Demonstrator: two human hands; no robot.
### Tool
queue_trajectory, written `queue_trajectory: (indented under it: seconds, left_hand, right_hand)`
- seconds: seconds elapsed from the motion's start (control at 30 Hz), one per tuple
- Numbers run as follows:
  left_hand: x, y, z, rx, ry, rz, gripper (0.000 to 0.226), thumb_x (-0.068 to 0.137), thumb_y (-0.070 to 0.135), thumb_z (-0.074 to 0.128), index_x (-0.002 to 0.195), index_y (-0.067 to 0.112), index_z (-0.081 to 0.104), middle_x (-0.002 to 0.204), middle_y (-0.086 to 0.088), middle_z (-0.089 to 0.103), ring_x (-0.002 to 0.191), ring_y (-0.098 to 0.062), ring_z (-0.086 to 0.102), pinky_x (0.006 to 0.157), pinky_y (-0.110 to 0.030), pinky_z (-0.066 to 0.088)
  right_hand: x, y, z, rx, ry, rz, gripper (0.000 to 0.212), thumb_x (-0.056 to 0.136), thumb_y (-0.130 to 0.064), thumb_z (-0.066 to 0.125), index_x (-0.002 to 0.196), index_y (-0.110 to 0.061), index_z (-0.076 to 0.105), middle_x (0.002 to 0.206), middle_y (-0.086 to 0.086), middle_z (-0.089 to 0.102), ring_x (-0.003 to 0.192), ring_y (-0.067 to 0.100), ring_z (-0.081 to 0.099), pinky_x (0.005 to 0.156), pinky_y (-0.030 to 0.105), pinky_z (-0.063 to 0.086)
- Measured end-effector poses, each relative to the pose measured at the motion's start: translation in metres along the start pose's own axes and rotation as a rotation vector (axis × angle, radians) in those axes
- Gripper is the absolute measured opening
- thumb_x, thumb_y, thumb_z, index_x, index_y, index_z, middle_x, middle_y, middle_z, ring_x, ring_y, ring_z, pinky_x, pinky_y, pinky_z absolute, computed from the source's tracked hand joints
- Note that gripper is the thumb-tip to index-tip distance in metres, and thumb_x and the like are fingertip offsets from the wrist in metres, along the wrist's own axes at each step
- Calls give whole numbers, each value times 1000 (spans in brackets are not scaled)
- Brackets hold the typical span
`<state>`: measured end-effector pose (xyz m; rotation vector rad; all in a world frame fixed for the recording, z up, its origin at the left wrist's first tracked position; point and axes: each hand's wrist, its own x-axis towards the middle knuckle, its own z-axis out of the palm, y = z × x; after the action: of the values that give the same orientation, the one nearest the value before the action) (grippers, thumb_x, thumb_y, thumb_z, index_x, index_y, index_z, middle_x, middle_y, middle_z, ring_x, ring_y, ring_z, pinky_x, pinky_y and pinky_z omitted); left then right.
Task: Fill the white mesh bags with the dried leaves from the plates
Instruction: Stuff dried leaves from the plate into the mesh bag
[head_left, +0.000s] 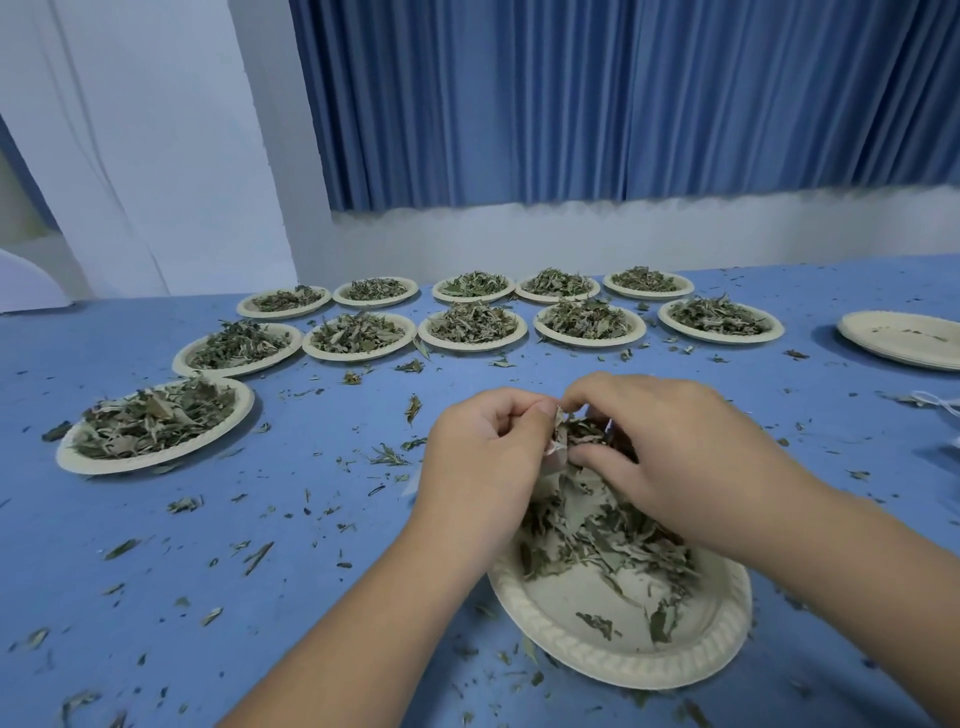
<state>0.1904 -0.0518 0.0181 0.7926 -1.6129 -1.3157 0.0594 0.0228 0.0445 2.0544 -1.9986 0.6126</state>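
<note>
A cream paper plate (613, 660) lies near the front of the blue table, with dried leaves (587, 525) heaped on its far half. Above that heap my left hand (483, 457) pinches the edge of a white mesh bag (557, 452), of which only a small strip shows between my hands. My right hand (670, 447) has its fingers curled around a clump of leaves at the bag's mouth. Most of the bag is hidden behind both hands.
Several leaf-filled paper plates stand in two rows at the back (472, 322), and one more at the left (156, 423). A stack of emptied plates (904, 338) lies at the far right. White strings (935, 402) show at the right edge. Leaf crumbs litter the table (260, 519).
</note>
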Motion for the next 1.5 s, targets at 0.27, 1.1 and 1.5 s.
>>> queue_trajectory:
  seconds: [0.27, 1.1, 1.5]
  left_hand:
    - [0, -2, 3, 28, 27, -9, 16, 92, 16, 62, 82, 14, 75, 53, 13, 61, 41, 4, 50, 43, -8, 37]
    - [-12, -8, 8, 150, -32, 97, 17, 93, 19, 61, 80, 21, 73, 75, 11, 70, 65, 4, 59, 60, -9, 45]
    - [-8, -7, 7, 105, 22, 66, 17, 93, 22, 61, 79, 23, 71, 54, 17, 60, 44, 4, 48, 46, -12, 38]
  right_hand:
    - [1, -6, 5, -210, -56, -93, 25, 98, -33, 41, 98, -22, 63, 92, -2, 56, 83, 23, 60, 66, 33, 47]
    - [-8, 0, 29, 308, 145, 146, 21, 83, -18, 65, 63, -18, 72, 58, -2, 54, 66, 11, 50, 58, 17, 35]
    - [-15, 2, 22, 627, 234, 269, 9, 75, -26, 74, 71, -33, 69, 69, -13, 68, 61, 6, 61, 58, 20, 48]
